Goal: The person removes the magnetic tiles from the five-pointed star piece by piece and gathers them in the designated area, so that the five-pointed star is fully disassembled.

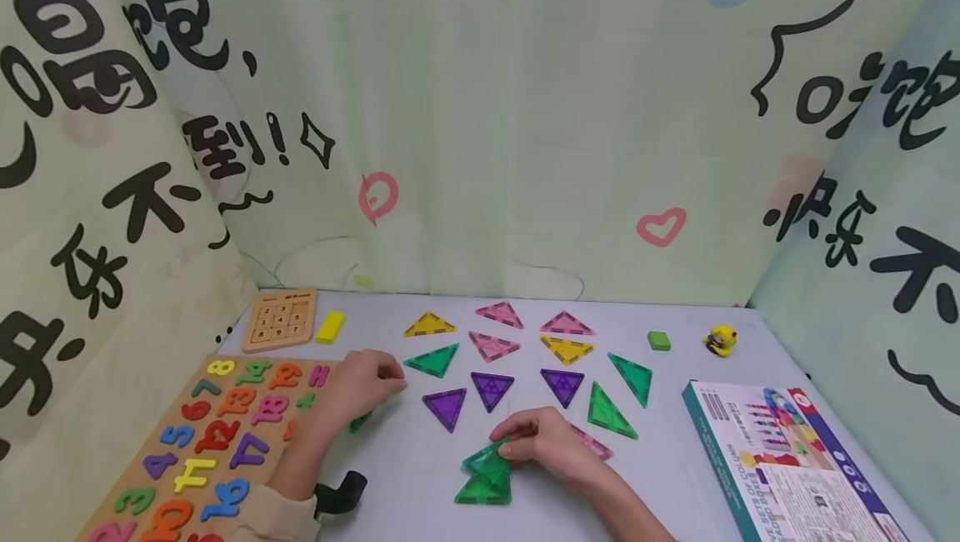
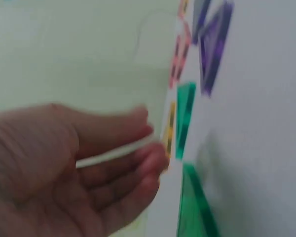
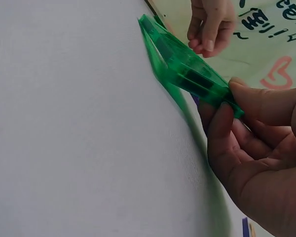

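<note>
Pale green curtains printed with black characters and pink hearts close in a light grey table (image 1: 675, 459) on three sides. Near its front edge the right hand (image 1: 551, 442) pinches the top of a stack of green triangle tiles (image 1: 486, 474), thumb over one face and fingers curled beneath; the right wrist view shows the stack (image 3: 187, 74) tilted up off the table at the pinched end, its far end down on the surface. The left hand (image 1: 363, 383) rests lower left of a single green triangle (image 1: 433, 358), fingers loosely curled; a corner of another green tile (image 1: 361, 421) peeks out just under it, but I cannot tell whether the fingers have hold of anything, as the left wrist view is blurred and shows only relaxed fingers (image 2: 138, 148) close to green and yellow tile edges. Beyond the hands more triangles lie flat in a loose fan: purple ones (image 1: 491, 388) in the middle, pink (image 1: 498, 313) and yellow (image 1: 429, 325) farther back, two green (image 1: 630, 375) to the right. A number puzzle board (image 1: 217, 434) with coloured digits sits at the left, a small wooden sliding puzzle (image 1: 279, 319) behind it beside a yellow block (image 1: 330, 326). At the right lie a printed box (image 1: 787, 463), a green block (image 1: 659, 341) and a little yellow toy (image 1: 722, 339).
</note>
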`<state>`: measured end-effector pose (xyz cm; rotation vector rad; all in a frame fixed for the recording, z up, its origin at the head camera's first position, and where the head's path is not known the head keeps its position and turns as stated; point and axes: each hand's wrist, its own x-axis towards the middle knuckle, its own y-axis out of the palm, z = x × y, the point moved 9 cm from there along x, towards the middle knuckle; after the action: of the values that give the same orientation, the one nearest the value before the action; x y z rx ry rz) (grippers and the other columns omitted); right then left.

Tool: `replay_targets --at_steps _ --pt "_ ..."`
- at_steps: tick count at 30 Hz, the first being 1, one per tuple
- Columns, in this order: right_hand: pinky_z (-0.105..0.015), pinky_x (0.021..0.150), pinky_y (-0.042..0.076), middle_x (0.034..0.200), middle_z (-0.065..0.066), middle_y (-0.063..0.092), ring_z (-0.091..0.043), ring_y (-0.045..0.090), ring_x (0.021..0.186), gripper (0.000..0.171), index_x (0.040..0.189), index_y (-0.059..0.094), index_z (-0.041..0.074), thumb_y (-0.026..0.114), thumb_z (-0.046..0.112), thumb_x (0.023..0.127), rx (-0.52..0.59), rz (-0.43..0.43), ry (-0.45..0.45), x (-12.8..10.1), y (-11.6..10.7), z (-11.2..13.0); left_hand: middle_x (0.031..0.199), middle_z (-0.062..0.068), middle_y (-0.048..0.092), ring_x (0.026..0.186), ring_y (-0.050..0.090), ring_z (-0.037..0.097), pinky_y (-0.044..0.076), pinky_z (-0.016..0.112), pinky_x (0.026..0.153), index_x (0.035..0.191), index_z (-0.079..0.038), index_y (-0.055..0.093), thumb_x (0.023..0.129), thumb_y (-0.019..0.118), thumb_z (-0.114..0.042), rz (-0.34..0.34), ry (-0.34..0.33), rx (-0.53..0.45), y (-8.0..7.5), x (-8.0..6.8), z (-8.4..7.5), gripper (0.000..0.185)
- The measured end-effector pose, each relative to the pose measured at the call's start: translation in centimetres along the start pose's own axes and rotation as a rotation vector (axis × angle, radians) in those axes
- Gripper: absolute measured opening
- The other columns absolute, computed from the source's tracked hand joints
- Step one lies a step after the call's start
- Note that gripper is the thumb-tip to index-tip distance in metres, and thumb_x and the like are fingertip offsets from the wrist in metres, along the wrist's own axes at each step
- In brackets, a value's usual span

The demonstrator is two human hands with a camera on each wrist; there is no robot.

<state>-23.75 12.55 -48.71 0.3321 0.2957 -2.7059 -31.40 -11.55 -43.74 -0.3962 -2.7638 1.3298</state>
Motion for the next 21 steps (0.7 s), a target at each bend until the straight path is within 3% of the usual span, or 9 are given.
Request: replay_targets --at_steps 6,9,13,21 --pt "-0.026 0.069 0.052 0.083 0.002 0.073 -0.008 0.062 0.073 0.03 0.108 0.071 -0.005 0.076 0.013 0.084 0.052 -0.061 -0.007 0.1 -0.5 -0.1 0.081 -0.007 0.07 0.073 0.059 0.012 0.048 0.027 0.065 0.089 -0.019 0.075 0.089 0.075 -0.024 0.351 0.208 -0.142 5.5 -1.2 -4.8 0.005" --pt "-0.025 0.07 0.053 0.084 0.002 0.074 -0.007 0.063 0.073 0.031 0.108 0.07 -0.006 0.076 0.013 0.084 0.072 -0.076 -0.012 0.2 -0.6 -0.1 0.081 -0.009 0.071 0.073 0.061 0.009 0.049 0.024 0.066 0.09 -0.019 0.075 0.087 0.077 -0.025 0.444 0.26 -0.171 7.4 -1.8 -6.2 0.007" --pt "-0.024 0.07 0.054 0.084 0.001 0.074 -0.007 0.064 0.074 0.029 0.107 0.071 -0.005 0.077 0.012 0.084 0.083 -0.092 -0.02 0.2 -0.5 0.0 0.079 -0.009 0.071 0.07 0.062 0.006 0.05 0.022 0.065 0.089 -0.019 0.075 0.084 0.08 -0.024 0.473 0.271 -0.185 8.8 -2.1 -6.9 0.008" --pt "-0.024 0.069 0.053 0.076 0.002 0.072 -0.009 0.063 0.072 0.027 0.1 0.069 -0.005 0.079 0.013 0.082 0.097 -0.126 -0.032 0.2 0.0 -0.1 0.069 -0.011 0.059 0.065 0.051 0.005 0.042 0.02 0.06 0.084 -0.022 0.069 0.075 0.087 -0.033 0.418 0.256 -0.091 9.9 -2.4 -7.6 0.022"
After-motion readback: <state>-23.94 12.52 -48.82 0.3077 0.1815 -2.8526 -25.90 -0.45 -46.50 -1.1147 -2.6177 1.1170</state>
